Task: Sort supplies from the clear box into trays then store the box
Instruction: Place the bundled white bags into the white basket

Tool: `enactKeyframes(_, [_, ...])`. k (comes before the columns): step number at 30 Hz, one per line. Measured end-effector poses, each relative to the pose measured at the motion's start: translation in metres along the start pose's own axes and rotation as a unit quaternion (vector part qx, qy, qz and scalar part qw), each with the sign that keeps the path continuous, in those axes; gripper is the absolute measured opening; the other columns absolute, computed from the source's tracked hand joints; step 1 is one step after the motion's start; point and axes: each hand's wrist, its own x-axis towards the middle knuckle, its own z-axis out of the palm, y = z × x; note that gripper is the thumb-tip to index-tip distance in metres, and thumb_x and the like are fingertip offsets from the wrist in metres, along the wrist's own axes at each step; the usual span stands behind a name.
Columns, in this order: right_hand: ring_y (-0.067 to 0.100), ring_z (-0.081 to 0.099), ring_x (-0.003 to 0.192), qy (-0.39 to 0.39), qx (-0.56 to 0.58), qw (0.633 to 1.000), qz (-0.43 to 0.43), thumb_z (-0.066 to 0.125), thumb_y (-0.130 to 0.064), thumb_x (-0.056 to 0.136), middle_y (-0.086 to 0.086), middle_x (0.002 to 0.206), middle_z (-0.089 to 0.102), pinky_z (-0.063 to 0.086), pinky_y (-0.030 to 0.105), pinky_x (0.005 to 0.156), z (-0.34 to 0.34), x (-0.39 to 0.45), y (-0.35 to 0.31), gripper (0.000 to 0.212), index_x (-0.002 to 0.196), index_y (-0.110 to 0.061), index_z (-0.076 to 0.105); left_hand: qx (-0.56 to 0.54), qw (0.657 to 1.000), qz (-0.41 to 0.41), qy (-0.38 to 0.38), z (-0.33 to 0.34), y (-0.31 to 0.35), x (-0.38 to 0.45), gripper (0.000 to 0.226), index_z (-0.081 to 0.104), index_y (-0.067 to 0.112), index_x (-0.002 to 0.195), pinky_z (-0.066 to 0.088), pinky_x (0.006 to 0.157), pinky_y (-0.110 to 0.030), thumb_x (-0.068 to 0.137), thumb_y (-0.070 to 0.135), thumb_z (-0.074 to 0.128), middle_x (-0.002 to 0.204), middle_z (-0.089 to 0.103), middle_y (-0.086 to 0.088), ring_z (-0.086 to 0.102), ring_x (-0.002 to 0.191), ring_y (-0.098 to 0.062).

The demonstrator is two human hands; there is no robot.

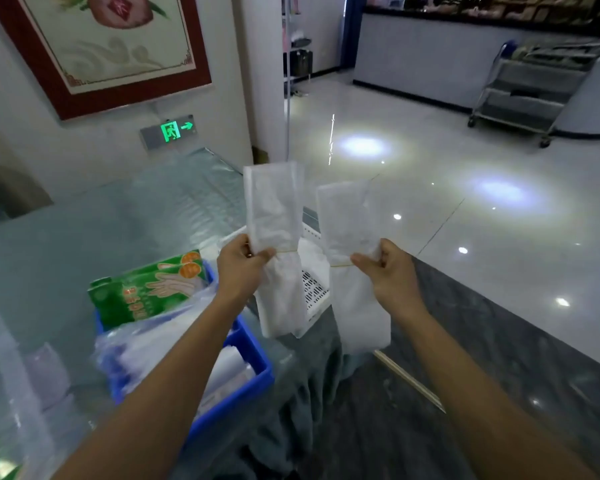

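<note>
My left hand (240, 268) grips a bundle of white plastic bags (274, 209) at its rubber-banded middle, held upright above the table's right edge. My right hand (388, 271) holds a second, similar bundle of white bags (350, 216) the same way, just to the right. Behind and between the two bundles sits a white perforated tray (313, 289). Below my left forearm is a blue tray (253, 344) filled with clear packets and a green glove pack (146, 289). The clear box (18, 375) shows faintly at the lower left.
The table (118, 209) has a glass top over a grey cloth that hangs down at its right edge. Glossy floor lies to the right, with a metal cart (530, 88) far back by a counter. A framed picture and an exit sign hang on the wall.
</note>
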Motion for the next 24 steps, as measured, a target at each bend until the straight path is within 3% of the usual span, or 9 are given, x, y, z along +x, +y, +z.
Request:
enactKeyframes(2, [0.008,0.069,0.076,-0.015,-0.006,1.000,0.002,0.075,-0.023,0.087,-0.012,0.086,0.071,0.055,0.024,0.065,0.004,0.017,0.011,0.012,0.090,-0.028,0.064,-0.010,0.999,-0.037,0.012,0.009,-0.021,0.012,0.025,0.073,0.013,0.097,0.061,0.079,-0.046,0.075,0.017,0.082,0.090,0.077,0.000,0.074,0.085,-0.023])
enactKeyframes(6, [0.001,0.070,0.087,-0.052,-0.010,0.998,0.030,0.073,-0.023,0.089,-0.014,0.100,0.072,0.055,0.020,0.073,0.020,0.059,0.024,0.026,0.113,-0.023,0.065,-0.056,0.991,-0.117,0.043,0.030,-0.055,0.041,0.026,0.072,0.012,0.103,0.061,0.081,-0.043,0.078,0.018,0.081,0.096,0.076,-0.002,0.073,0.089,-0.023])
enactKeyframes(12, [0.004,0.068,0.087,-0.094,-0.042,0.993,0.056,0.074,-0.027,0.088,-0.016,0.097,0.069,0.055,0.021,0.070,0.048,0.126,0.037,0.021,0.106,-0.025,0.064,-0.098,0.969,-0.208,0.089,0.053,-0.087,0.097,0.029,0.074,0.014,0.096,0.062,0.080,-0.049,0.071,0.026,0.084,0.090,0.078,-0.003,0.074,0.084,-0.026])
enactKeyframes(17, [0.013,0.066,0.070,-0.112,-0.055,0.991,0.055,0.076,-0.024,0.086,0.005,0.089,0.071,0.056,0.030,0.065,0.066,0.168,0.044,0.021,0.095,-0.009,0.065,-0.092,0.956,-0.259,0.104,0.075,-0.096,0.116,0.027,0.072,0.009,0.106,0.061,0.079,-0.042,0.080,0.009,0.080,0.102,0.075,-0.006,0.072,0.087,-0.023])
enactKeyframes(20, [0.009,0.068,0.075,-0.142,-0.065,0.986,0.065,0.076,-0.024,0.085,0.003,0.089,0.072,0.057,0.030,0.068,0.075,0.190,0.047,0.018,0.096,-0.012,0.067,-0.055,0.952,-0.280,0.111,0.082,-0.107,0.119,0.027,0.072,0.010,0.105,0.061,0.084,-0.045,0.079,0.010,0.080,0.103,0.074,-0.005,0.072,0.090,-0.024])
enactKeyframes(24, [0.028,0.071,0.087,-0.188,-0.072,0.975,0.094,0.077,-0.037,0.080,0.008,0.096,0.073,0.059,0.051,0.081,0.092,0.224,0.067,0.036,0.102,-0.010,0.066,0.008,0.953,-0.281,0.108,0.093,-0.118,0.122,0.026,0.071,0.011,0.107,0.060,0.085,-0.045,0.082,0.010,0.077,0.105,0.074,-0.004,0.071,0.090,-0.023])
